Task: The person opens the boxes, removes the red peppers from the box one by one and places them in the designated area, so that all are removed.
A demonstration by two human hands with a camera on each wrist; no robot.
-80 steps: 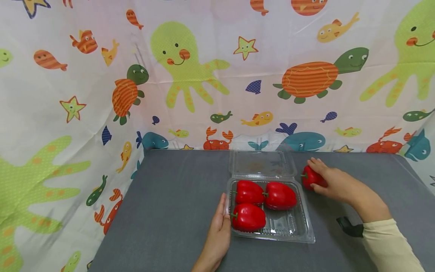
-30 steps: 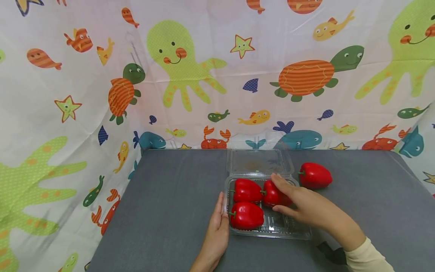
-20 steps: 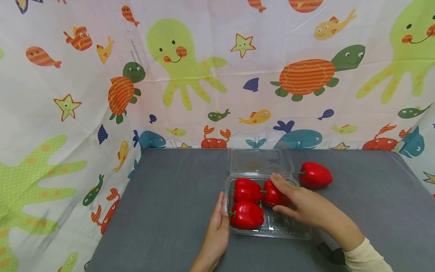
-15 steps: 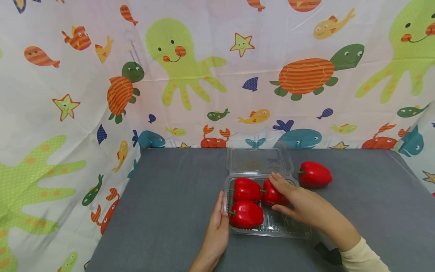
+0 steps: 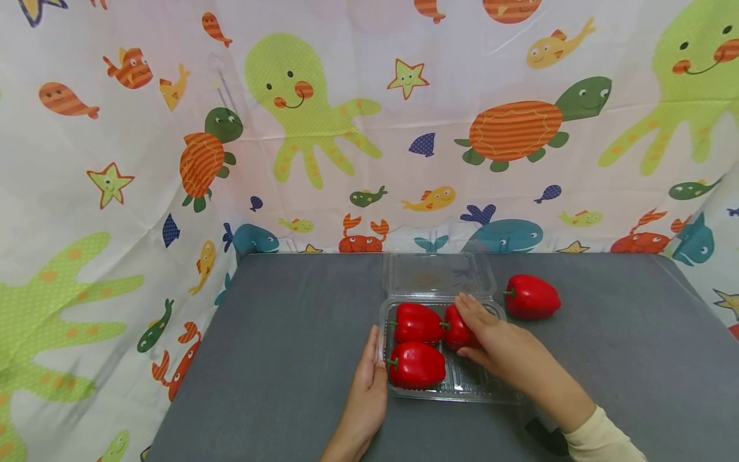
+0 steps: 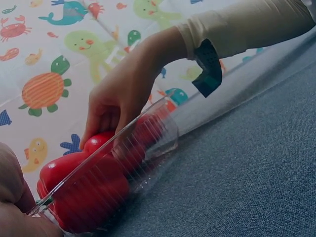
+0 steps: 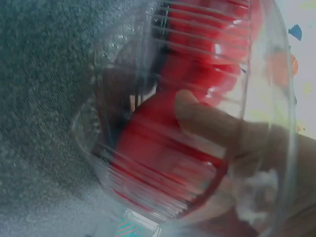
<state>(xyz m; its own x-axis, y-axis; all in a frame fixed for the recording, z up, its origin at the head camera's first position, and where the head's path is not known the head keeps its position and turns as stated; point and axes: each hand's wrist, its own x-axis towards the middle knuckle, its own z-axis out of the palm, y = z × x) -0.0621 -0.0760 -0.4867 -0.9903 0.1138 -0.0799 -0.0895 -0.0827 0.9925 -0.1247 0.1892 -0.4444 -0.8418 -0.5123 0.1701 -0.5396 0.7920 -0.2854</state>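
A clear plastic clamshell container (image 5: 456, 396) lies with its lid thrown back and three red bell peppers in it. Two of these, the back-left pepper (image 5: 417, 323) and the front-left pepper (image 5: 417, 366), sit along the left side. Reaching in from the right, my right hand (image 5: 502, 346) grips the back-right bell pepper (image 5: 455, 327), partly covering it; the right wrist view shows the thumb against its skin. My left hand (image 5: 360, 391) holds the container's left edge, and the left wrist view shows its rim between thumb and fingers. Another bell pepper (image 5: 532, 296) lies outside, right of the container.
The transparent lid (image 5: 435, 274) reaches back to the patterned sea-animal curtain (image 5: 335, 218), which rises behind and left of the grey table (image 5: 288, 333). A dark strap-like piece (image 5: 547, 437) hangs at the right sleeve.
My right hand has left the pepper lying outside, moved left and taken hold of the back-right one in the container. Lately it has shifted slightly further left. The left hand stays at the container's edge.
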